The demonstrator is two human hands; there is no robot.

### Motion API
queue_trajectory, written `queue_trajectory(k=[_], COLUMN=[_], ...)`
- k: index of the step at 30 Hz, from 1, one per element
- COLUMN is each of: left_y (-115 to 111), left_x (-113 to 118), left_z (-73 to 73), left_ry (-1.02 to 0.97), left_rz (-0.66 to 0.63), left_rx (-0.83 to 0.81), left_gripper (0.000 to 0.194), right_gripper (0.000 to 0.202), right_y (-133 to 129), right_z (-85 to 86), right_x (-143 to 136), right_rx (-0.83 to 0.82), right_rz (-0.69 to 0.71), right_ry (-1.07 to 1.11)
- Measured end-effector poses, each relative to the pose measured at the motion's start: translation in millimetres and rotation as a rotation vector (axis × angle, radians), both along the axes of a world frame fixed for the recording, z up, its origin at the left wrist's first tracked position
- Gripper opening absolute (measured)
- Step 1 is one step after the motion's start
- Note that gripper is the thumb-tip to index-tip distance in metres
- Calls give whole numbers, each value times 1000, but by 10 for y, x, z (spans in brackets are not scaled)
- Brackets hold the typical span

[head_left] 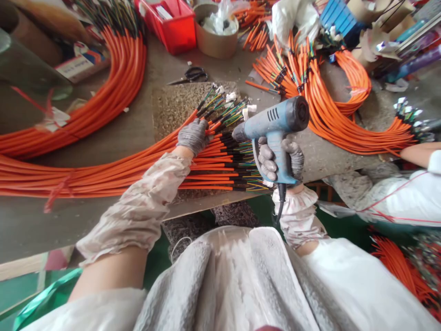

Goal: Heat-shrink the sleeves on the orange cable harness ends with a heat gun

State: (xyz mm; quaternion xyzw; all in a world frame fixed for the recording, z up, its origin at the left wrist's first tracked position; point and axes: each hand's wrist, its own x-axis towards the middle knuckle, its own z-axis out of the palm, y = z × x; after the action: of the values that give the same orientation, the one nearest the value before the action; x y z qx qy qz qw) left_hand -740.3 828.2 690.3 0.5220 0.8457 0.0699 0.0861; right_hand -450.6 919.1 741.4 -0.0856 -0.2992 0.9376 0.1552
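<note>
My right hand (279, 158), in a grey glove, grips the handle of a blue heat gun (275, 122) whose nozzle points left at the cable ends. My left hand (193, 135), also gloved, presses down on a fan of orange cables (206, 161) lying across the workbench. The cables end in black sleeves with thin coloured wires (246, 172) spread out just below the gun's nozzle. A few cable ends with white tags (230, 103) lie on a speckled mat (172, 105) beyond my left hand.
Big coils of orange cable lie at the left (113, 87) and right (330, 110). Scissors (191, 75), a red bin (172, 20) and a cardboard tub (213, 37) stand at the back. Another person's sleeve and arm (413, 184) are at the right edge.
</note>
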Motion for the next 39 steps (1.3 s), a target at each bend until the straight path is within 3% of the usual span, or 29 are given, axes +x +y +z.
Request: queue_trajectory(k=[4, 10, 15, 20, 24, 30, 35, 39], left_y=[-49, -161, -698, -1391, -1704, -1659, -1386, -1091], left_x=[-68, -165, -96, 63, 140, 287, 465, 492], left_z=[-21, 22, -116, -258, -310, -311, -265, -225], left_ry=[66, -36, -15, -126, -152, -212, -194, -151], left_rz=[19, 79, 265, 377, 424, 386, 300, 276], left_rx=[-54, 88, 194, 240, 228, 268, 268, 270], left_gripper=[42, 33, 13, 35, 38, 37, 28, 14], right_gripper=[44, 36, 37, 43, 42, 39, 36, 40], right_y=[64, 176, 272, 261, 171, 71, -22, -68], right_z=[-11, 18, 42, 156, 221, 255, 275, 163], right_x=[-144, -292, -349, -236, -31, 245, 450, 515], right_rx=[21, 52, 52, 8, 3, 52, 49, -1], right_rz=[5, 2, -57, 11, 75, 69, 46, 87], right_ry=[-29, -105, -194, -189, -185, -259, -253, -179])
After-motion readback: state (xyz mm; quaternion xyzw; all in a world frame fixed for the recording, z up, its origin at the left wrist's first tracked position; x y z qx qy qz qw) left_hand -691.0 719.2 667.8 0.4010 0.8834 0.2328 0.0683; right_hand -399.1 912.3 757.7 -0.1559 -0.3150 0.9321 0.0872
